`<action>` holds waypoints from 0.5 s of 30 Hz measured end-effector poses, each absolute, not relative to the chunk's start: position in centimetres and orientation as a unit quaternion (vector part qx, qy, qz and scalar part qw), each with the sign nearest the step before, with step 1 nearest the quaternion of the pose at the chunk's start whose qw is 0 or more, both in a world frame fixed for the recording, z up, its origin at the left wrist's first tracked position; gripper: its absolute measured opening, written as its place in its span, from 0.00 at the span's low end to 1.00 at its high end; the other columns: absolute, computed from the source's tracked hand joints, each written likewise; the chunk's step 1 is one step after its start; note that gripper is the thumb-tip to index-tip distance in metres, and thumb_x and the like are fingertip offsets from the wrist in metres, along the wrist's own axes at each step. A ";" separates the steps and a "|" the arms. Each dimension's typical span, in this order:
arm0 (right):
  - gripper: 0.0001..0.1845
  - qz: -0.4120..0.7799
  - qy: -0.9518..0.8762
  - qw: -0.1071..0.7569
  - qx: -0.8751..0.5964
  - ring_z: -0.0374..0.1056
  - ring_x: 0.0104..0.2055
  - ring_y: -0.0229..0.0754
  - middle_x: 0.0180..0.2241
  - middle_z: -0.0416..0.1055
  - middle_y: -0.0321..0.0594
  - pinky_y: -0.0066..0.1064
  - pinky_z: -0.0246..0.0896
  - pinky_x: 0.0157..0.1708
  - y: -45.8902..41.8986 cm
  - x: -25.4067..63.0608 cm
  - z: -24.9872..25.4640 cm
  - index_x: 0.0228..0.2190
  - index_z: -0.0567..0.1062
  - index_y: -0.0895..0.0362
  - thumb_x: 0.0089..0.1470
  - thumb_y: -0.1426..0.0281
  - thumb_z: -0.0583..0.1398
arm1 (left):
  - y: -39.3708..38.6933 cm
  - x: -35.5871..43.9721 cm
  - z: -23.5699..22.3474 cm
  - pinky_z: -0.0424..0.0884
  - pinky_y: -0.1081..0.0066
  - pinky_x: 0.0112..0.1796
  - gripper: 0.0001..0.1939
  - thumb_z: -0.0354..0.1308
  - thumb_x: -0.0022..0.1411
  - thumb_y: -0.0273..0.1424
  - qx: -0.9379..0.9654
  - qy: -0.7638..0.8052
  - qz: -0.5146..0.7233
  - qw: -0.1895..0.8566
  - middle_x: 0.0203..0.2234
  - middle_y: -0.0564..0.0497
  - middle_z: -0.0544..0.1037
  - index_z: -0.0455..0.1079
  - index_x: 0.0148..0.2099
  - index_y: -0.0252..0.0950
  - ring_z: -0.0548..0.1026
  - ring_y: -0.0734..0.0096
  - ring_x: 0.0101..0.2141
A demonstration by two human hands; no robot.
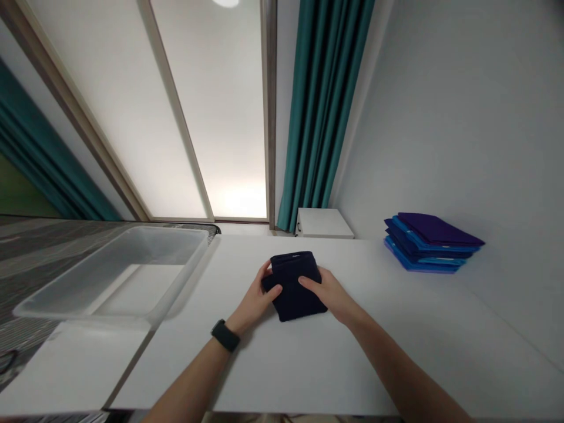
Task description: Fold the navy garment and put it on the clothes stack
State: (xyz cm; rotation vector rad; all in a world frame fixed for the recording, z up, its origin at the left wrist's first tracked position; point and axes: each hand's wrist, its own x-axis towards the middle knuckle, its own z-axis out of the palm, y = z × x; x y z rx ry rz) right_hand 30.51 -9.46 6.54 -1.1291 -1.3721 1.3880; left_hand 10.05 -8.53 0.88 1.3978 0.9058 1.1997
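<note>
A folded dark navy cloth lies on the white table in front of me. My left hand, with a black watch on its wrist, grips the cloth's left edge, thumb on top. From the right, my right hand clasps the cloth's other edge with its fingers curled over it. The cloth sits flat between both hands.
A stack of folded blue and purple cloths sits at the table's back right by the wall. A clear plastic bin stands on the left. A small white cabinet and teal curtains stand behind the table.
</note>
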 end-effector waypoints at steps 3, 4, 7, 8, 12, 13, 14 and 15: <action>0.24 0.654 -0.460 0.420 -0.429 0.74 0.43 0.49 0.41 0.78 0.44 0.41 0.67 0.48 -9.7 30.0 5.7 0.45 0.74 0.59 0.48 0.59 0.65 | -8.8 10.6 1.4 0.67 0.58 0.53 0.31 0.64 0.57 0.45 0.533 0.377 0.483 0.583 0.50 0.41 0.76 0.66 0.57 0.34 0.73 0.55 0.51; 0.25 0.663 -0.444 0.423 -0.430 0.74 0.44 0.48 0.41 0.78 0.44 0.41 0.67 0.48 -9.6 29.9 5.2 0.46 0.73 0.58 0.48 0.58 0.65 | -8.8 10.6 1.4 0.68 0.59 0.50 0.29 0.63 0.57 0.45 0.524 0.385 0.473 0.595 0.47 0.41 0.77 0.67 0.55 0.33 0.74 0.56 0.48; 0.26 0.628 -0.460 0.433 -0.455 0.73 0.47 0.46 0.47 0.75 0.44 0.40 0.66 0.50 -8.6 30.0 3.2 0.51 0.69 0.55 0.53 0.59 0.60 | -8.5 10.5 1.0 0.70 0.62 0.43 0.25 0.58 0.61 0.47 0.544 0.442 0.435 0.566 0.38 0.43 0.79 0.70 0.50 0.32 0.76 0.59 0.40; 0.26 0.598 -0.484 0.428 -0.475 0.72 0.49 0.46 0.49 0.74 0.44 0.40 0.66 0.51 -8.2 30.1 2.5 0.54 0.67 0.54 0.55 0.59 0.58 | -8.3 10.5 0.8 0.70 0.62 0.41 0.24 0.57 0.61 0.48 0.570 0.466 0.418 0.531 0.36 0.44 0.79 0.71 0.48 0.32 0.76 0.59 0.39; 0.29 0.375 -0.624 0.389 -0.564 0.64 0.57 0.47 0.55 0.68 0.50 0.46 0.59 0.57 -7.0 30.3 0.2 0.59 0.60 0.58 0.58 0.64 0.52 | -7.7 10.3 0.3 0.65 0.58 0.44 0.19 0.53 0.64 0.46 0.693 0.582 0.317 0.285 0.30 0.45 0.78 0.74 0.35 0.35 0.73 0.55 0.40; 0.29 0.304 -0.656 0.381 -0.577 0.62 0.58 0.49 0.55 0.67 0.52 0.48 0.57 0.58 -6.9 30.3 -0.1 0.59 0.61 0.59 0.58 0.64 0.52 | -7.6 10.3 0.3 0.63 0.56 0.45 0.20 0.52 0.65 0.45 0.711 0.601 0.289 0.224 0.31 0.45 0.78 0.73 0.33 0.35 0.73 0.54 0.41; 0.28 0.236 -0.681 0.373 -0.584 0.62 0.58 0.51 0.54 0.66 0.53 0.50 0.56 0.58 -6.9 30.2 -0.3 0.59 0.62 0.60 0.59 0.65 0.51 | -7.6 10.3 0.3 0.62 0.55 0.45 0.20 0.51 0.66 0.45 0.720 0.614 0.270 0.179 0.31 0.45 0.78 0.73 0.33 0.35 0.72 0.54 0.42; 0.27 0.178 -0.702 0.366 -0.585 0.62 0.58 0.52 0.53 0.66 0.54 0.51 0.56 0.58 -7.1 30.2 -0.3 0.59 0.63 0.60 0.59 0.65 0.51 | -7.5 10.2 0.3 0.61 0.55 0.46 0.19 0.50 0.67 0.44 0.723 0.621 0.262 0.151 0.33 0.45 0.78 0.74 0.37 0.35 0.72 0.54 0.42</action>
